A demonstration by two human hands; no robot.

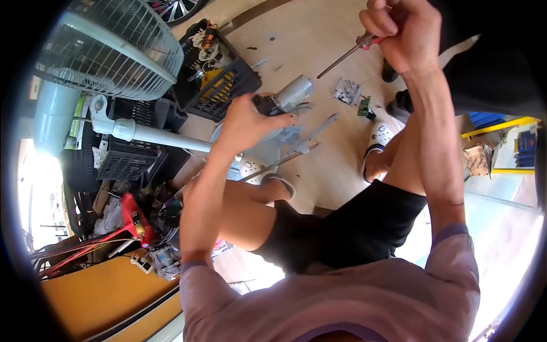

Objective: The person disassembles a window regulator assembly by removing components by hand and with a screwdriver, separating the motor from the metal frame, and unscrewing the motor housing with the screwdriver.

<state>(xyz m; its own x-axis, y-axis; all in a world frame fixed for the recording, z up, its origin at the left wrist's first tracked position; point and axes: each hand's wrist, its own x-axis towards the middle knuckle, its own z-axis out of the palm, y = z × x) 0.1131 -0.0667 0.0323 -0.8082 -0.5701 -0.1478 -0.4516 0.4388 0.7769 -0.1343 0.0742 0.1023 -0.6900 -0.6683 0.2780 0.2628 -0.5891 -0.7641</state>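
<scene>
My left hand (246, 124) is closed around the black end of a silver cylindrical motor (296, 92), and thin wires show beside it. In my right hand (411, 43), raised at the upper right, is a screwdriver (342, 60) with a red handle and a long metal shaft. Its tip points down toward the motor's free end, a short gap apart. Below the motor are grey metal bracket parts (293, 138), partly hidden by my left hand. A green circuit board (364, 106) and a whitish plate-like part (347, 91) lie on the floor.
A standing fan (122, 48) with its pole (165, 137) is at the left. Black crates (213, 85) of tools and parts stand behind. A red tool (137, 219) and loose parts lie lower left. Another person's dark-clothed leg (484, 80) is at the right.
</scene>
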